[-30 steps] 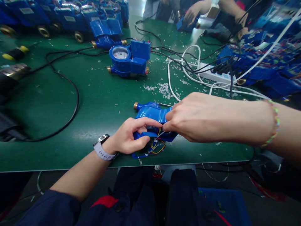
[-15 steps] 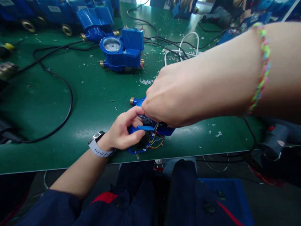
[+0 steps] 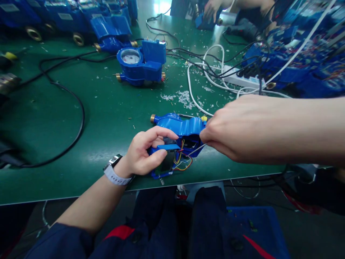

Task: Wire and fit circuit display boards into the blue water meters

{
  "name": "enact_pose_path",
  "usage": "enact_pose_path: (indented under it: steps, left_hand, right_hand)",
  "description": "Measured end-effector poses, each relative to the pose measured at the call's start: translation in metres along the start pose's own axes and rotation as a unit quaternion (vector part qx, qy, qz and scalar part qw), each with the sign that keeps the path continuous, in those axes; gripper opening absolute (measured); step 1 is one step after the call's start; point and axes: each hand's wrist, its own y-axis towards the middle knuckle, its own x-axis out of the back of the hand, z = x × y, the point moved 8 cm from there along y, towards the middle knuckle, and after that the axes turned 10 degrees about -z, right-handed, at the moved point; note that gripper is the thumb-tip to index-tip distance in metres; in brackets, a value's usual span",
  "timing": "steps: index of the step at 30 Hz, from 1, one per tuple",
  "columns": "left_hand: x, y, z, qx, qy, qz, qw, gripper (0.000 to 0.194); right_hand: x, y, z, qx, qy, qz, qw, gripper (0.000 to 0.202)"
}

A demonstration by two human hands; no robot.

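Note:
A blue water meter [image 3: 172,123] lies on its side near the table's front edge, its housing open and thin coloured wires [image 3: 185,167] hanging out. My left hand [image 3: 147,149] is closed around the meter's left part, with thumb and forefinger at a blue flap [image 3: 168,147]. To the right of the housing, my right hand [image 3: 229,129] is closed, its fingertips turned away from view. A thin pale wire [image 3: 197,149] runs taut from the housing into it. Behind the meter lies a thin metal shaft with a yellow end [image 3: 204,118], perhaps a screwdriver.
Another blue water meter [image 3: 140,63] stands farther back, with more at the upper left. White scraps [image 3: 184,99] litter the green table [image 3: 102,118]. Black and white cables cross to a power strip [image 3: 242,77]. Another person's hands [image 3: 212,9] work at the far side.
My right hand has moved right, off the top of the meter, uncovering the housing and the pale wire stretched to it. My left hand keeps its hold with little movement.

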Motion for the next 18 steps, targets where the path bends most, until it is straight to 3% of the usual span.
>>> enact_pose_path:
  steps: [1, 2, 4, 5, 7, 9, 10, 11, 13, 15, 17, 18]
  left_hand:
    - [0.0, 0.0, 0.0, -0.004, -0.005, -0.003, 1.0, 0.025]
    - [0.0, 0.0, 0.0, -0.007, -0.009, -0.005, 1.0, 0.026]
    - [0.0, -0.001, 0.002, -0.009, -0.013, -0.008, 1.0, 0.027]
    - [0.0, -0.001, 0.003, -0.009, -0.014, -0.009, 1.0, 0.028]
    - [0.0, -0.002, 0.005, -0.005, -0.012, -0.006, 1.0, 0.028]
    - [-0.001, -0.003, 0.007, 0.002, -0.002, 0.001, 1.0, 0.029]
    - [-0.001, -0.004, 0.008, 0.01, 0.009, 0.005, 1.0, 0.029]
    - [-0.003, -0.005, 0.009, 0.022, 0.023, 0.01, 0.999, 0.03]
    - [-0.005, -0.011, 0.012, 0.054, 0.06, 0.012, 0.997, 0.03]
    - [-0.007, -0.021, 0.014, 0.091, 0.099, 0.011, 0.991, 0.03]
    - [-0.009, -0.032, 0.018, 0.13, 0.131, 0.008, 0.983, 0.028]
    - [-0.01, -0.037, 0.021, 0.155, 0.137, 0.007, 0.978, 0.028]
  right_hand:
    - [-0.002, -0.012, 0.014, 0.101, -0.011, 0.086, 0.991, 0.072]
    - [-0.001, -0.025, 0.023, 0.173, -0.016, 0.133, 0.976, 0.061]
    - [0.003, -0.048, 0.029, 0.228, 0.017, 0.18, 0.957, 0.032]
    - [0.004, -0.056, 0.027, 0.207, 0.051, 0.175, 0.961, 0.022]
    - [-0.003, -0.071, 0.016, 0.113, 0.144, 0.155, 0.971, 0.02]
    - [-0.023, -0.092, 0.007, 0.006, 0.265, 0.145, 0.953, 0.019]
    - [-0.039, -0.106, 0.003, -0.062, 0.34, 0.159, 0.925, 0.02]
    - [-0.055, -0.121, 0.003, -0.117, 0.438, 0.173, 0.874, 0.023]
    - [-0.084, -0.153, 0.01, -0.206, 0.603, 0.191, 0.747, 0.03]
    - [-0.11, -0.186, 0.018, -0.284, 0.689, 0.213, 0.632, 0.032]
    - [-0.124, -0.213, 0.027, -0.312, 0.729, 0.243, 0.559, 0.042]
    - [-0.127, -0.224, 0.032, -0.306, 0.734, 0.265, 0.546, 0.049]
